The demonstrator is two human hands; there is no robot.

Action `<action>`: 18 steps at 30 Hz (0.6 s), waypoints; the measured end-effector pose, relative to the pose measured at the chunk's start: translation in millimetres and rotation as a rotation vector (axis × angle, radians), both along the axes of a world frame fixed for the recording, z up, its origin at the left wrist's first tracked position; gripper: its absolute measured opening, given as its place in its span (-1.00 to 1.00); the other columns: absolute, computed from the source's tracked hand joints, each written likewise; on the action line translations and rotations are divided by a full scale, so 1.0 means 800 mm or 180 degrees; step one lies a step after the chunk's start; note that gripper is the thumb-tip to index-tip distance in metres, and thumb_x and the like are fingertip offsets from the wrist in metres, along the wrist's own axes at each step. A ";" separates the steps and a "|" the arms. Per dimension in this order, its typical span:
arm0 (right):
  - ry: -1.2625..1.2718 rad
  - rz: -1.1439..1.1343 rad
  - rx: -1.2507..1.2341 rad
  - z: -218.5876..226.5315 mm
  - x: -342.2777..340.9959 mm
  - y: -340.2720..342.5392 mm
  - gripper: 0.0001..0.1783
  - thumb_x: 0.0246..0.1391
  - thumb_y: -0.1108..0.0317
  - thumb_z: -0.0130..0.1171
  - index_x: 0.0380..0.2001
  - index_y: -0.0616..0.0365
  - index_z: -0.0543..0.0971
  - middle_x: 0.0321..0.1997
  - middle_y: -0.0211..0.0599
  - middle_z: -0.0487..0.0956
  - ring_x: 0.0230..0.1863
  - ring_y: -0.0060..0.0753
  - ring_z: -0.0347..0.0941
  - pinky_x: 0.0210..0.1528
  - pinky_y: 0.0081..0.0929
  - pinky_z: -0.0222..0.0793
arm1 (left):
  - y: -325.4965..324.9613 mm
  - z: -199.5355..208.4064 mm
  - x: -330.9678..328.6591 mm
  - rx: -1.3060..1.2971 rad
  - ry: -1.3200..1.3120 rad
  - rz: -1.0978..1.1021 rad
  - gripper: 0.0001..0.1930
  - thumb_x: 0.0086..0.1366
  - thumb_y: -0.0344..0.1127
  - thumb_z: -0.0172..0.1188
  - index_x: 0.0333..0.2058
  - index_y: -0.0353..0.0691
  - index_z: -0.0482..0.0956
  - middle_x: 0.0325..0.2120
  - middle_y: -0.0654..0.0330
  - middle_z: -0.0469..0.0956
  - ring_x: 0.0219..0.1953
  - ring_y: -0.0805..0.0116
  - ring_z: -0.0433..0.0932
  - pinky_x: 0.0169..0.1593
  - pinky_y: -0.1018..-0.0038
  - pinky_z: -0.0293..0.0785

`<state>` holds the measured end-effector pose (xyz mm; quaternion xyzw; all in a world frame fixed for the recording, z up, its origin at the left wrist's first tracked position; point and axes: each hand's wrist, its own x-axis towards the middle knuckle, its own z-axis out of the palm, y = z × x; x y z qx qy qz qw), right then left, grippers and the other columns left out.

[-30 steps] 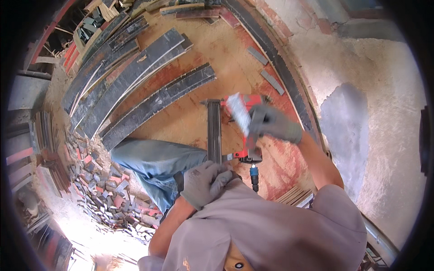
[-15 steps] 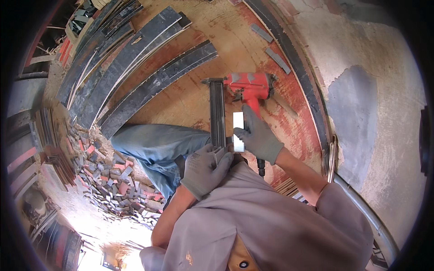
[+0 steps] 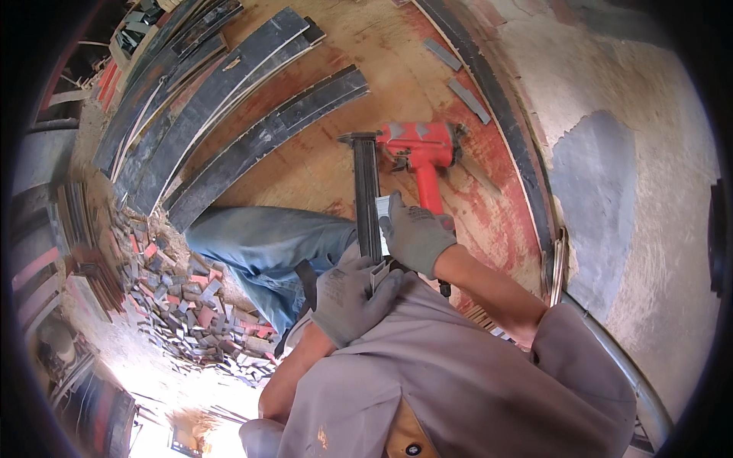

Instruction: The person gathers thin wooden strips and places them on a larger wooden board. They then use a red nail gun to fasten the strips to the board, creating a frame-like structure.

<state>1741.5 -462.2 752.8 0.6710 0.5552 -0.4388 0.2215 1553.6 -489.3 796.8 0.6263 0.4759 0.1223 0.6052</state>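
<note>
A red nail gun (image 3: 418, 143) lies on the brown board with its dark, long magazine (image 3: 366, 195) running back toward my lap. My left hand (image 3: 347, 301), in a grey glove, is closed around the near end of that magazine. In my right hand (image 3: 418, 235), also gloved, a silvery strip of nails (image 3: 382, 208) is pinched right beside the magazine. Part of the strip hides behind the fingers, and I cannot tell whether it touches the magazine. The gun's red handle (image 3: 429, 191) passes just beyond my right hand.
Long dark plank strips (image 3: 267, 133) lie on the brown board (image 3: 313, 168) at the far left. Two short grey strips (image 3: 469, 101) rest at the far right, near a long dark edging strip (image 3: 508, 114). Small offcuts (image 3: 202, 305) are heaped left of my knee. A concrete wall (image 3: 649, 153) borders the right.
My right hand has moved left and slightly nearer, bringing the nail strip against or close beside the magazine. My left hand has shifted slightly nearer at the magazine's end. The gun stays put.
</note>
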 end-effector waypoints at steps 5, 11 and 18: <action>0.0646 0.0076 -0.0108 0.010 0.017 -0.044 -0.52 0.43 0.15 0.04 0.24 0.24 0.34 -0.11 0.15 0.68 -0.06 0.33 0.63 -0.02 0.19 0.46 | -0.003 0.002 -0.002 0.0110 -0.0053 0.0031 -0.75 0.43 -0.17 0.21 -0.32 -0.20 0.73 -0.37 -0.02 0.66 -0.35 -0.06 0.67 -0.28 0.18 0.55; 0.1270 -0.0782 0.0251 0.015 0.023 -0.049 -0.32 0.41 0.11 0.12 0.44 0.21 0.23 -0.10 0.10 0.67 -0.07 0.21 0.64 0.05 0.05 0.49 | -0.009 -0.007 -0.009 0.0308 -0.0085 -0.0074 -0.77 0.46 -0.18 0.17 -0.27 -0.16 0.72 -0.40 0.02 0.66 -0.37 -0.06 0.66 -0.33 0.16 0.54; 0.2125 -0.0864 0.0683 0.072 0.019 -0.072 -0.30 0.35 0.18 0.27 0.42 0.26 0.32 0.23 0.02 0.55 0.14 0.04 0.59 0.16 -0.21 0.54 | -0.015 -0.018 -0.026 0.0587 0.0065 -0.0190 -0.76 0.46 -0.49 0.14 0.02 -0.45 0.62 -0.40 -0.01 0.64 -0.42 0.01 0.61 -0.36 0.20 0.44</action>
